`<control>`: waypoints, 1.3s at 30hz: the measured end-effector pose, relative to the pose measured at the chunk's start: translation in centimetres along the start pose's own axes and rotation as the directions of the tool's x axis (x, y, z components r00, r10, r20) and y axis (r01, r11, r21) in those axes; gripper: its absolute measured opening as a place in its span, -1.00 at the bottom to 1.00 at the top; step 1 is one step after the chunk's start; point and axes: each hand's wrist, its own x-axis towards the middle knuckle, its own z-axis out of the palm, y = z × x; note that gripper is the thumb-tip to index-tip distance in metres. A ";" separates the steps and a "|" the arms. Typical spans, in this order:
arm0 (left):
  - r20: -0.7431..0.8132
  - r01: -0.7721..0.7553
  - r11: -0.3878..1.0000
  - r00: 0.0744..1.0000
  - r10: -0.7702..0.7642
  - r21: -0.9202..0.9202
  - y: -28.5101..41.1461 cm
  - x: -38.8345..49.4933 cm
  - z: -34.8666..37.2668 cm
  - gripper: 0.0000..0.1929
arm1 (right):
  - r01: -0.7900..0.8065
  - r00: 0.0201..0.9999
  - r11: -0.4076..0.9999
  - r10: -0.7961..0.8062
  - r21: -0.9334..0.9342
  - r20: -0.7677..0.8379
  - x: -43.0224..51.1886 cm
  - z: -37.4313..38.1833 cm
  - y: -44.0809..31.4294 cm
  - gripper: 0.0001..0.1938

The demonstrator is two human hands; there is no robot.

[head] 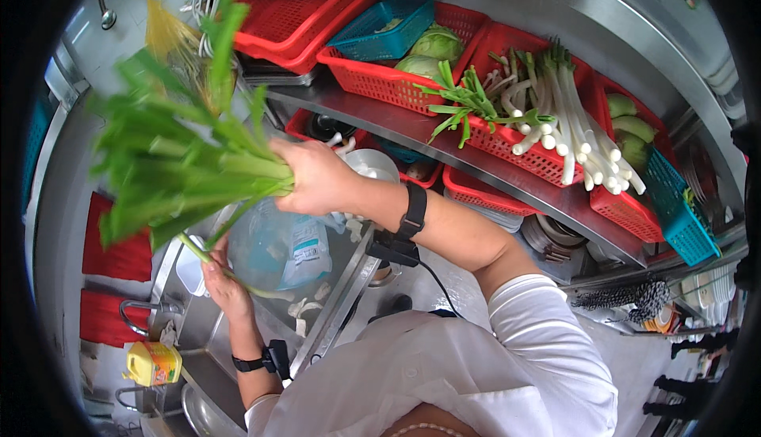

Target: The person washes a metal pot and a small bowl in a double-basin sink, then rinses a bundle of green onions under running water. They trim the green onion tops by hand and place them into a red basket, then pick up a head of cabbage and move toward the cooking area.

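Note:
My right hand is closed around the cut ends of a thick bunch of green leek-like leaves. The leaves fan out to the left and are blurred. Below them, my left hand grips a single long stalk, its green part rising towards the bunch and a paler end slanting down to the right. Beneath both hands lies a steel sink holding a clear plastic bag with printing and pale peelings. Part of the sink is hidden by the leaves and my right hand.
On a steel shelf at the right stand red baskets with cabbages and trimmed white leek stalks. A teal basket sits at its end. Left are a tap and a yellow jug.

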 end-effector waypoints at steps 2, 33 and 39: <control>0.042 0.032 0.999 0.999 -0.033 0.021 -1.2 -0.8 1.0 -0.42 | 0.210 0.977 0.961 -0.201 -0.178 0.068 1.9 -1.5 -1.5 -0.56; 0.421 0.247 0.939 0.898 -0.128 -0.240 -5.4 -3.3 15.3 -0.67 | 0.479 0.870 0.464 -0.362 -0.745 0.334 1.2 -27.3 -4.4 -0.55; 0.478 0.298 0.910 0.868 -0.133 -0.287 -4.7 -3.2 15.8 -0.69 | 0.342 0.939 0.547 -0.157 -0.764 0.307 -0.4 -30.1 -1.4 -0.54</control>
